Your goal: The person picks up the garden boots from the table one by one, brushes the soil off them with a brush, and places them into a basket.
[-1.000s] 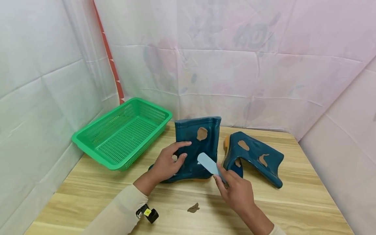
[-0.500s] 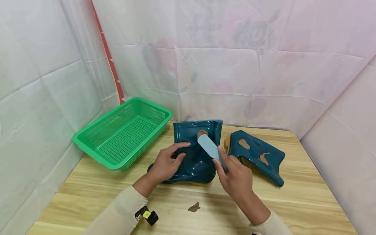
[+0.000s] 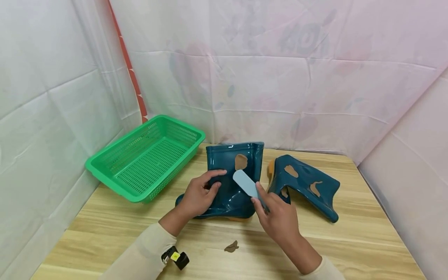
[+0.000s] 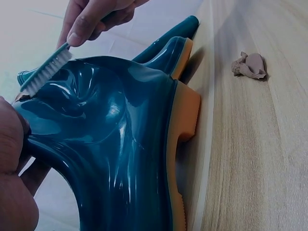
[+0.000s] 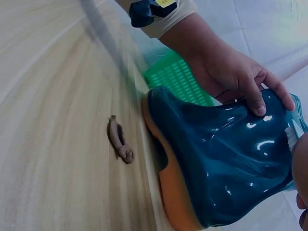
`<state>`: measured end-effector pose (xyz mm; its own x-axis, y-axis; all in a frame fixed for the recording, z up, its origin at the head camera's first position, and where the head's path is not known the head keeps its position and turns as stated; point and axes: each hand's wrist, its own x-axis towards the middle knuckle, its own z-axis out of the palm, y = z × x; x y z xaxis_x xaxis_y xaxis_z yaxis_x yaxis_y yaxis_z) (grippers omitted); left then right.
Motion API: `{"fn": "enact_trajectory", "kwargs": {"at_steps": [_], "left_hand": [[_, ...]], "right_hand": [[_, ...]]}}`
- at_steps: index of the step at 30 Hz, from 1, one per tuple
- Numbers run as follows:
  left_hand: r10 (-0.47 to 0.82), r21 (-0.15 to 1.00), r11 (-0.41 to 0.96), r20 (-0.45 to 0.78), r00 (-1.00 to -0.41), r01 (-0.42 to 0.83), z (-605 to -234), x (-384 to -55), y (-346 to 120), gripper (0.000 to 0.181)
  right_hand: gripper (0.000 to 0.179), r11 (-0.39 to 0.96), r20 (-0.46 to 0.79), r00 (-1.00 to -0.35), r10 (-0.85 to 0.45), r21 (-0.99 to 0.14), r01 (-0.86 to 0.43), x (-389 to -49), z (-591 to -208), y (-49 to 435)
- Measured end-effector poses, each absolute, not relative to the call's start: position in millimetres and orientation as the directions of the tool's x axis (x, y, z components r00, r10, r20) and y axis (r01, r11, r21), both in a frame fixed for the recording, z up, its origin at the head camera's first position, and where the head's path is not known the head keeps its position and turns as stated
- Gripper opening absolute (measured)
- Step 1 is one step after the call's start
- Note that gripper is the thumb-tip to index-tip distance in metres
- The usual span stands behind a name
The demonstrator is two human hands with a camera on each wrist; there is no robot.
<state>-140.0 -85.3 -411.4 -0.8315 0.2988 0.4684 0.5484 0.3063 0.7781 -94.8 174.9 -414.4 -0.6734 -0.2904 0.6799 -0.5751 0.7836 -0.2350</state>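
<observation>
A dark teal rain boot (image 3: pixel 232 198) with an orange sole stands upright on the table, toe to the left. My left hand (image 3: pixel 199 196) grips the front of its shaft, thumb and index finger lying on the near side. A brown clay-like patch (image 3: pixel 241 161) sticks to the upper shaft. My right hand (image 3: pixel 280 217) holds a light blue scrubbing brush (image 3: pixel 245 182), index finger along its back. White bristles (image 4: pixel 48 72) face the shaft in the left wrist view, with the brush head just below the patch in the head view.
A second teal boot (image 3: pixel 304 179) lies on its side to the right, bearing several brown patches. One loose brown lump (image 3: pixel 231 246) sits on the wooden table (image 3: pixel 206 256) in front. An empty green plastic basket (image 3: pixel 150 167) stands at the back left, near the cloth walls.
The brush has gone up the shaft over the brown patch, then back down a little with my right hand. The boot's top has tipped slightly; my left hand keeps its place.
</observation>
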Motion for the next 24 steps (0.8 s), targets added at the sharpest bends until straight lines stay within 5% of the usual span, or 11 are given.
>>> {"fn": "enact_trajectory", "kwargs": {"at_steps": [8,16,24], "left_hand": [[0.299,0.787,0.308,0.453,-0.840,0.535,-411,-138,-85,0.040],[0.317,0.781,0.310,0.453,-0.833,0.543,-414,-138,-85,0.039],[0.318,0.785,0.325,0.434,-0.843,0.527,-413,-139,-86,0.040]], "right_hand": [[0.050,0.772,0.753,-0.613,-0.239,-0.235,-0.590,-100,-403,173],[0.048,0.795,0.668,-0.695,-0.264,-0.257,-0.550,-97,-409,171],[0.061,0.778,0.685,-0.662,-0.305,-0.222,-0.588,-91,-414,174]]}}
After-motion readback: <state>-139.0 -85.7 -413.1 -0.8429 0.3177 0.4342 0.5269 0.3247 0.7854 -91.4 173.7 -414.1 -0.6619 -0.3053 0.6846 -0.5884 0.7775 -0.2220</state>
